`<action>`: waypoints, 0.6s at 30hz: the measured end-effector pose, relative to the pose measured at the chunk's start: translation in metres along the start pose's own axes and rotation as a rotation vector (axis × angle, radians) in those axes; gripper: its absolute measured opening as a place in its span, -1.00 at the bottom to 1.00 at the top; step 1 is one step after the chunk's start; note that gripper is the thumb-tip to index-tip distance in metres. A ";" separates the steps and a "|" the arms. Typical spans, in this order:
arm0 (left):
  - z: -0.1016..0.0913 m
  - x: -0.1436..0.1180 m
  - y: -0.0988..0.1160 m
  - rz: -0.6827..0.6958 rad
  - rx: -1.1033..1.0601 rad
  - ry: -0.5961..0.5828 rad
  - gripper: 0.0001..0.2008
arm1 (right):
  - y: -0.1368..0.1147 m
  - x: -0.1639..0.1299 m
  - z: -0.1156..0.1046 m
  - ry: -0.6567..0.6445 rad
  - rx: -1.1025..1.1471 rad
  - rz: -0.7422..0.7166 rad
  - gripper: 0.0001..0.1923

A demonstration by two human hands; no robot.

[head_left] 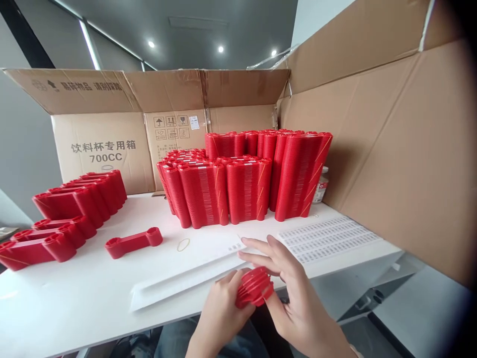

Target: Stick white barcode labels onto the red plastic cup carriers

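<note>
while both your hands meet at the near edge of the white table [74, 293], they share a small stack of red plastic pieces [254, 287]. you see the stack mostly end-on, fanned slightly, its long axis running roughly toward you and down past the table edge, though the far end is hidden. your left hand [219, 313] curls around the stack's left side, fingers closed on it. your right hand [294, 298] cradles it from the right and below, thumb under, while the upper fingers stretch out flat to the left above it. a single red piece [134, 242] lies flat farther left, lengthwise left to right, beside a rubber band [183, 244]. tall red stacks [246, 179] stand at the far side, before cardboard boxes [104, 149].
</note>
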State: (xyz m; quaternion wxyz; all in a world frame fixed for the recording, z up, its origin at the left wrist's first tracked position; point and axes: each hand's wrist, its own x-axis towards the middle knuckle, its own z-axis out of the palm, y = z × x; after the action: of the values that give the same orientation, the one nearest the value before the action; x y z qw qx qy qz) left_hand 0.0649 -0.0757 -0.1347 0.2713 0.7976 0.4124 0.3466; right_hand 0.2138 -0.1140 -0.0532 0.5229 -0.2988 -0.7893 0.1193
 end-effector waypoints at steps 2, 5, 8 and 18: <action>-0.001 -0.001 0.001 -0.005 -0.031 -0.012 -0.87 | -0.001 0.000 -0.004 -0.039 -0.046 -0.003 -0.11; -0.003 -0.001 0.002 -0.044 -0.162 -0.007 -0.89 | -0.001 0.001 -0.016 -0.137 -0.160 0.015 -0.17; -0.006 -0.001 0.003 -0.156 -0.382 0.047 -0.83 | 0.003 0.001 -0.030 -0.080 -0.185 0.101 -0.27; -0.007 0.003 0.006 -0.376 -1.172 -0.102 -0.78 | 0.024 0.016 -0.021 0.063 -0.280 0.272 -0.76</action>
State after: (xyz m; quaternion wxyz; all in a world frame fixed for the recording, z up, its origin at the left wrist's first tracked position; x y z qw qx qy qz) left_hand 0.0628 -0.0752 -0.1252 0.7403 0.4451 0.2737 0.4230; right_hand 0.2368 -0.0878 -0.0439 0.4798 -0.4760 -0.7338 0.0687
